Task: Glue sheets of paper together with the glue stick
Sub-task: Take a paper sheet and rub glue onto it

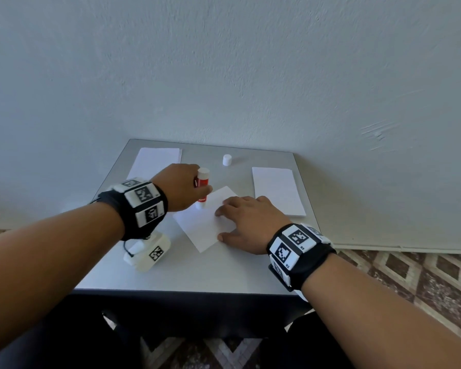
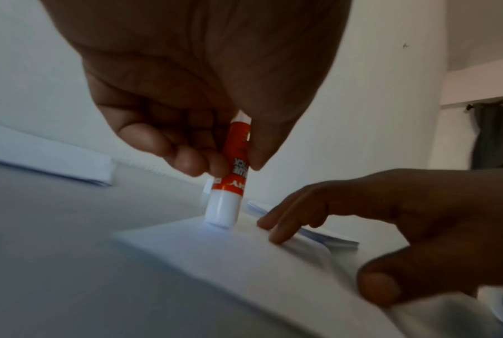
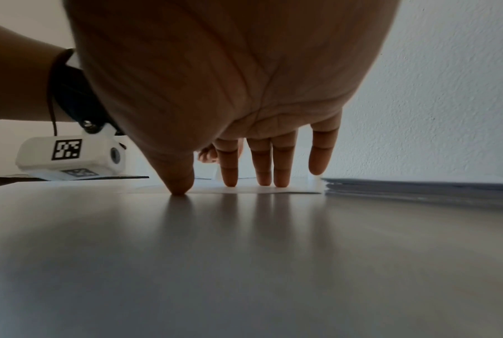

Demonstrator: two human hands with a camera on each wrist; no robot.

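Note:
A white sheet of paper lies slanted in the middle of the grey table. My left hand grips a red-and-white glue stick upright, its lower end touching the sheet's far left part. My right hand lies flat on the sheet's right side, straight fingers and thumb pressing it down. In the left wrist view the stick is pinched between thumb and fingers, and the right hand rests just beside it.
The white cap stands at the back of the table. One stack of paper lies at the back left, another at the right, close to my right hand. The wall rises right behind the table.

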